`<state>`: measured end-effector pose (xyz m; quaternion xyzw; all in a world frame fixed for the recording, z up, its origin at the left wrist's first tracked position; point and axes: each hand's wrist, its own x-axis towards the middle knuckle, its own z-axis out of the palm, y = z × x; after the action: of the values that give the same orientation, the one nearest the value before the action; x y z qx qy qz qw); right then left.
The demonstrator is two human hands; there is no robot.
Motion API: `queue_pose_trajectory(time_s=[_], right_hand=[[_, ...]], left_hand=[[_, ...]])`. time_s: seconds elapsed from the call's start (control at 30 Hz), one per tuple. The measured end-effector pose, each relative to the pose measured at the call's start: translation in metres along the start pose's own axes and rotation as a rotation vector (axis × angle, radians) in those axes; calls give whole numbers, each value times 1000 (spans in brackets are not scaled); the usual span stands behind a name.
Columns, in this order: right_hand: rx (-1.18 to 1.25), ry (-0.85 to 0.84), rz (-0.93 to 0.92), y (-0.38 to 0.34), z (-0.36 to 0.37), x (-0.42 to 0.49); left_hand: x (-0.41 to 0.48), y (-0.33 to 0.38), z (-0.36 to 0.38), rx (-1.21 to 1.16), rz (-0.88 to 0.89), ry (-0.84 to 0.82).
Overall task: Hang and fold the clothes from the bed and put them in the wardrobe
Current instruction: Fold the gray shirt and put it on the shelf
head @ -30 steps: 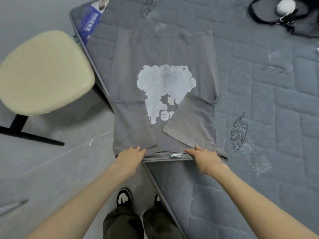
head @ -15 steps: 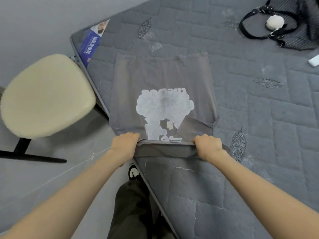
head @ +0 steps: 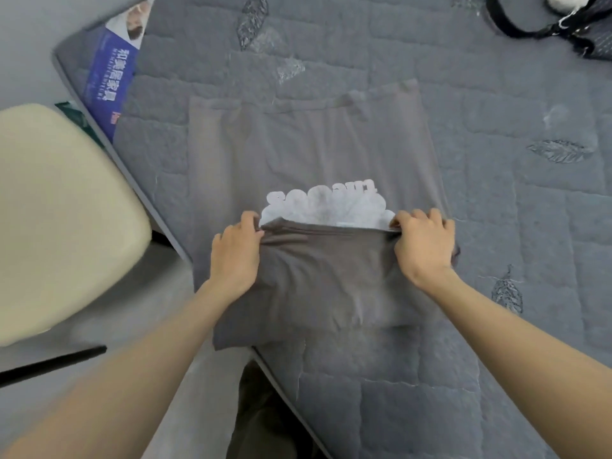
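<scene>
Head view: a grey T-shirt (head: 308, 144) with a white print (head: 328, 207) lies flat on the corner of a grey quilted mattress (head: 496, 226). The near portion of the T-shirt is doubled over onto the print and covers its lower part.

The left hand (head: 235, 256) grips the left end of the folded edge, fingers curled into the cloth. The right hand (head: 424, 246) grips the right end in the same manner. The near left corner of the fold overhangs the mattress edge.

- Left of the T-shirt: a chair with a cream seat (head: 59, 220), close beside the mattress edge, and its black chair leg (head: 53, 362).
- Beyond the T-shirt, far left: a blue printed label (head: 111, 77) on the mattress corner.
- Beyond the T-shirt, far right and well apart: a black bag (head: 596, 41) with a strap, cut off by the frame edge.
- Nearer than the T-shirt: dark trousers (head: 265, 419) against the mattress edge.
</scene>
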<state>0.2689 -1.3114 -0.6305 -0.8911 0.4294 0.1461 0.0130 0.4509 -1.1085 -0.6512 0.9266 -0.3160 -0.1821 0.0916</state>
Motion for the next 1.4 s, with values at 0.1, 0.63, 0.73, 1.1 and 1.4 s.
queue_pose_trajectory(time_s=[0.1, 0.63, 0.73, 1.1, 1.4], right_hand=[[103, 124, 2, -13, 17, 7], [76, -209, -98, 27, 98, -38], [130, -178, -210, 29, 87, -44], [-61, -242, -497, 62, 98, -81], [-116, -207, -378, 53, 77, -90]], left_hand=[[10, 2, 12, -107, -132, 250], [-38, -41, 80, 184, 35, 30], [-56, -32, 77, 202, 166, 90], [-100, -9, 98, 310, 387, -175], [-105, -3, 80, 371, 178, -263]])
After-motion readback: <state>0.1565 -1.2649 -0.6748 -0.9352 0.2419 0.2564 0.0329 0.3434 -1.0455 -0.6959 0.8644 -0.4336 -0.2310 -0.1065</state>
